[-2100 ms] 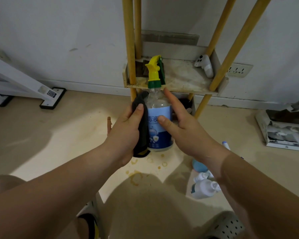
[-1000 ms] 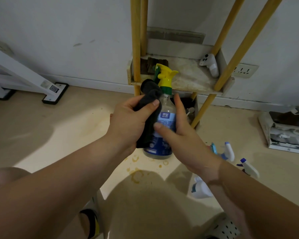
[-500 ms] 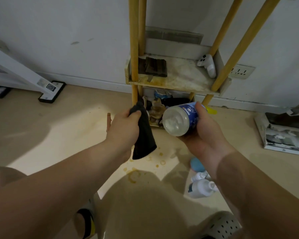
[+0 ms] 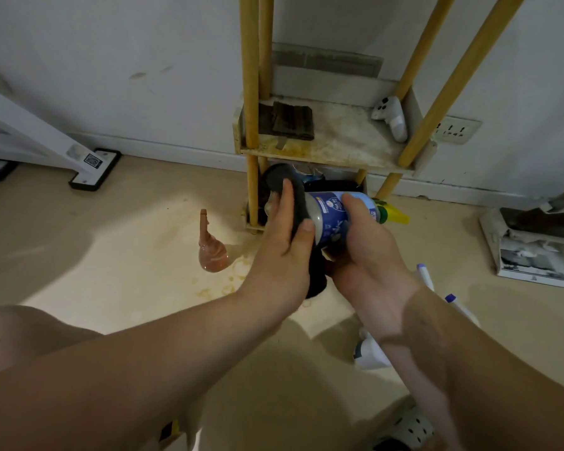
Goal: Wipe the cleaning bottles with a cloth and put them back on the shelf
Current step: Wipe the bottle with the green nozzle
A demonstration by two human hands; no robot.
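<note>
Spray bottle (image 4: 334, 216) held horizontal above floor (image 4: 111, 255), before shelf (image 4: 339, 148) lower front edge; base turned leftward for wiping. Right grip (image 4: 368, 255) curled round body. Left grip (image 4: 284, 242), fingers near straight, pressed on cloth (image 4: 316, 281) against base.

Left hand (image 4: 284, 249) flat, fingers straight — right hand (image 4: 368, 255) curled round bottle (image 4: 332, 209)
</note>
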